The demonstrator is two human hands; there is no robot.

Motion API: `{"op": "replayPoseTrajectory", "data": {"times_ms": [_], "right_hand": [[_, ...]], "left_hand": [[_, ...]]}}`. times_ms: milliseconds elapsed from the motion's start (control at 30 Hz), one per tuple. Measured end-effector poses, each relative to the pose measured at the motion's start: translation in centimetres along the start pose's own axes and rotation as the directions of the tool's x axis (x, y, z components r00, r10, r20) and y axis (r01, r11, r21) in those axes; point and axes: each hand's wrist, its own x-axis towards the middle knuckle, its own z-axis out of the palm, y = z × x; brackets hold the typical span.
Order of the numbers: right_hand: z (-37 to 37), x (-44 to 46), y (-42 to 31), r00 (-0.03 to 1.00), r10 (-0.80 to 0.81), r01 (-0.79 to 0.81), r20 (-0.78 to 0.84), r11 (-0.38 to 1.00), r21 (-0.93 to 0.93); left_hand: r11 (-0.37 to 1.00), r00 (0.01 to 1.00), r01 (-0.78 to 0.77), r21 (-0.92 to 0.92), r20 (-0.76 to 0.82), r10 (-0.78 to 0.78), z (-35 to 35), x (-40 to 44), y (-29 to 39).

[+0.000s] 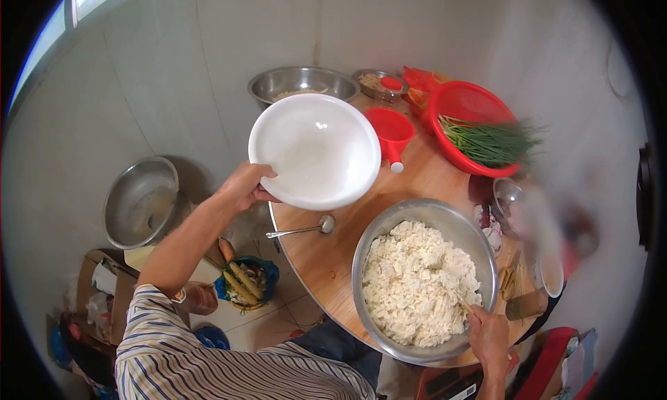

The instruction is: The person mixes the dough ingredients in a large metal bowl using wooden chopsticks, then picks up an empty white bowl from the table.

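Observation:
My left hand grips the near-left rim of a white bowl, thumb inside; the bowl is tilted toward me and looks empty. It is held above the wooden table's left part. In front of me stands a large steel basin with lumpy, pale dough. At the basin's lower right, my right hand is closed around chopsticks whose tips go into the dough. A metal spoon lies at the table's left edge, just below the white bowl.
Behind the white bowl are a steel bowl and a red dipper. Green chives lie in a red basin at the back right. Garlic and a glass jar sit at right. Another steel basin stands left of the table.

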Motion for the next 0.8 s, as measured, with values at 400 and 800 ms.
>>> {"op": "replayPoseTrajectory", "data": {"times_ms": [400,800], "right_hand": [[-1.1,-1.5,1.3,0.999,-0.033,0.032,-0.02,0.998,-0.058],[-0.9,-2.2,2.0,1.0,0.017,-0.017,-0.015,0.999,-0.031]], "left_hand": [[0.991,0.97,-0.051,0.126,0.24,0.019,6.5,-4.3,1.6],[0.905,0.915,-0.257,0.338,0.386,0.116,14.4,-5.2,1.3]]}}
